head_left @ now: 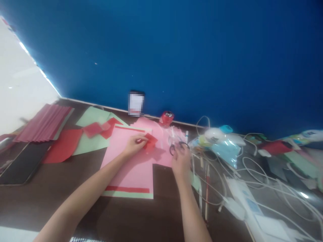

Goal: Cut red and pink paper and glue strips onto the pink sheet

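Note:
My left hand pinches a small piece of red paper above a pink sheet. That sheet has red strips near its top and bottom and a pale green border. To the right, my right hand has its fingers at the dark handle loops of scissors, seemingly gripping them. The scissor blades are blurred and point away, over more pink paper.
Pale green sheets and red paper pieces lie left, beside pleated pink paper and a dark tablet-like slab. Cables, a white power strip and plastic packets crowd the right. A blue wall borders the table.

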Available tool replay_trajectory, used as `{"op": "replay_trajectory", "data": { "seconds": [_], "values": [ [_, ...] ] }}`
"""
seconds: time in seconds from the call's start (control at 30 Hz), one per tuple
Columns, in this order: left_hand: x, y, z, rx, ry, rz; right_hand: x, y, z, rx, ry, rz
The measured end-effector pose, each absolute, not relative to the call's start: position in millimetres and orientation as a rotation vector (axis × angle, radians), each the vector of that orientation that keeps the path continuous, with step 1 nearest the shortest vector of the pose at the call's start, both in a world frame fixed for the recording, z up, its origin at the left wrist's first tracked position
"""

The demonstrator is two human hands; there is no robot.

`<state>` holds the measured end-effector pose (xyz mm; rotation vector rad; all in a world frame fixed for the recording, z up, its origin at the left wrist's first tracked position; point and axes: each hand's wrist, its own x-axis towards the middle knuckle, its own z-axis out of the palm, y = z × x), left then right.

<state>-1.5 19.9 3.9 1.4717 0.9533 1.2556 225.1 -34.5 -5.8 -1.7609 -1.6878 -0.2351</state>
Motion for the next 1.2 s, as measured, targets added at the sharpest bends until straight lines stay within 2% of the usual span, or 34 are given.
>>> {"op": "replay_trajectory", "data": {
  "seconds": [0.13, 0.2, 0.27, 0.4, 0.47, 0.73, 0.93, 1.2],
  "values": [
    [0.8, 17.7, 5.3, 1.436, 0.852, 1.211, 215.1, -37.3, 5.1, -1.763, -1.591, -0.295],
    [2.0, 16.3, 6.3, 1.430, 0.822, 1.172, 210.0, -37.9, 9.9, -1.724, -1.521, -0.175],
    [3.1, 14.9, 7.3, 1.421, 0.799, 1.147, 203.0, -38.3, 13.2, -1.669, -1.380, 0.178],
    [4.5, 13.2, 7.3, 1.401, 0.764, 1.158, 184.3, -39.4, 16.2, -1.401, -0.855, 1.216],
    [4.8, 13.0, 6.6, 1.392, 0.753, 1.164, 177.4, -40.1, 16.9, -1.249, -0.653, 1.440],
    [3.6, 14.2, 8.3, 1.387, 0.816, 1.161, 179.6, -39.3, 15.0, -1.197, -0.523, 1.374],
    [3.6, 13.1, 9.4, 1.388, 0.797, 1.128, 173.1, -40.0, 13.4, -1.186, -0.505, 1.453],
    [0.9, 15.6, 7.3, 1.449, 0.801, 1.116, 182.3, -38.1, 6.9, -1.273, -0.584, 1.240]
  ]
}}
